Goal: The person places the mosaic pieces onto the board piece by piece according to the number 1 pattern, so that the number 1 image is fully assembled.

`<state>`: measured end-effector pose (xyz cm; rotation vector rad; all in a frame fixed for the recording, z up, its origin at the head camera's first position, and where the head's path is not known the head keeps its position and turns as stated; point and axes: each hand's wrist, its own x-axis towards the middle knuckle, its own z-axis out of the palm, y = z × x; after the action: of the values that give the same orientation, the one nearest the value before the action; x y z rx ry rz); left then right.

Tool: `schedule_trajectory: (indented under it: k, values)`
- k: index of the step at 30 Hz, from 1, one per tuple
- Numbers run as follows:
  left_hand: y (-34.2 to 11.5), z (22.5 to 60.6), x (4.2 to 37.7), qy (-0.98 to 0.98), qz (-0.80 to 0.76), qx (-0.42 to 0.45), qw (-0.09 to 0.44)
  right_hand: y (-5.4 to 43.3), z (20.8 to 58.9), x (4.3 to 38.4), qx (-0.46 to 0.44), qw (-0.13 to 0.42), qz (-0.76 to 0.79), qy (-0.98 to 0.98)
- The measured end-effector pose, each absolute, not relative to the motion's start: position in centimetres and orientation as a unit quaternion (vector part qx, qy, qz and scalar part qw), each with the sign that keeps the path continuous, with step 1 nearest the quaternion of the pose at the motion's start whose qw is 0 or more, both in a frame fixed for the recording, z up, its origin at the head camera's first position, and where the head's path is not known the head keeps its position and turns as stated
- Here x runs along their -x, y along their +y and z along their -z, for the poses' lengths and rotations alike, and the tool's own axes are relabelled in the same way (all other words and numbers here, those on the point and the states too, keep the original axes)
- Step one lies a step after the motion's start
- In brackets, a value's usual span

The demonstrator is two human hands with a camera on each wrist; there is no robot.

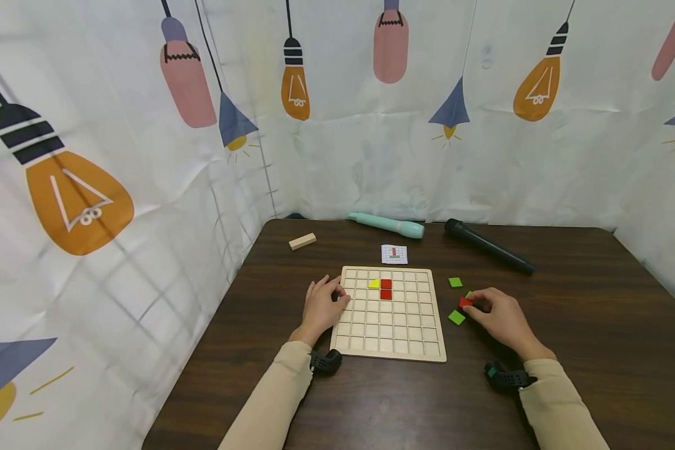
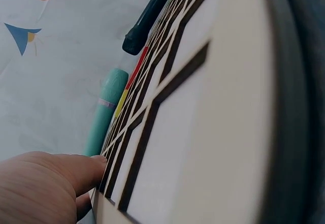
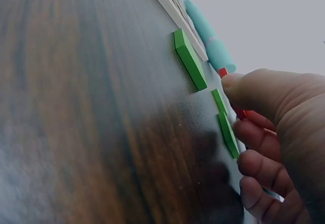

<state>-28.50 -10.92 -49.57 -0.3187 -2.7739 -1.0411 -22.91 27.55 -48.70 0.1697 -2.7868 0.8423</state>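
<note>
A pale wooden grid board (image 1: 390, 357) lies on the table, with a yellow tile (image 1: 374, 284) and two red tiles (image 1: 386, 289) set in its upper squares. My left hand (image 1: 322, 309) holds the board's left edge between thumb and finger. In the left wrist view the thumb (image 2: 76, 170) lies at the rim, the finger behind it partly hidden. My right hand (image 1: 500, 317) pinches a red tile (image 1: 465, 304) just above the table, right of the board. Loose green tiles lie around it: one behind (image 1: 455, 282), one in front (image 1: 457, 317), one partly hidden under the red tile (image 1: 469, 294).
Behind the board sits a small printed pattern card (image 1: 394, 254). A wooden block (image 1: 302, 241) is at the back left. A mint-green tube-shaped object (image 1: 388, 224) and a black one (image 1: 489, 246) lie along the back. Patterned white curtain surrounds the dark wooden table (image 1: 394, 406).
</note>
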Motion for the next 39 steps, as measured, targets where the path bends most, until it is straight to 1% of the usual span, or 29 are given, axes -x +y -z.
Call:
schedule_trajectory:
  k: [14,21,26,34,39]
  values:
    - [-11.0,49.5,28.5,-0.926,0.352,0.111,0.081,27.4,48.6,22.8,-0.068,0.105,-0.3,-0.946]
    - [-11.0,49.4,28.6,-0.927,0.353,0.105,0.075,27.3,48.4,22.8,-0.078,0.114,-0.298,-0.944]
    - [-10.9,49.3,28.5,-0.927,0.354,0.103,0.071,26.9,48.4,22.8,-0.089,0.126,-0.298,-0.942]
    - [-11.0,49.5,28.4,-0.928,0.35,0.105,0.073,25.5,48.5,22.7,-0.108,0.164,-0.301,-0.933]
    - [-11.0,49.5,28.4,-0.929,0.349,0.104,0.071,24.4,48.6,22.8,-0.111,0.174,-0.311,-0.928]
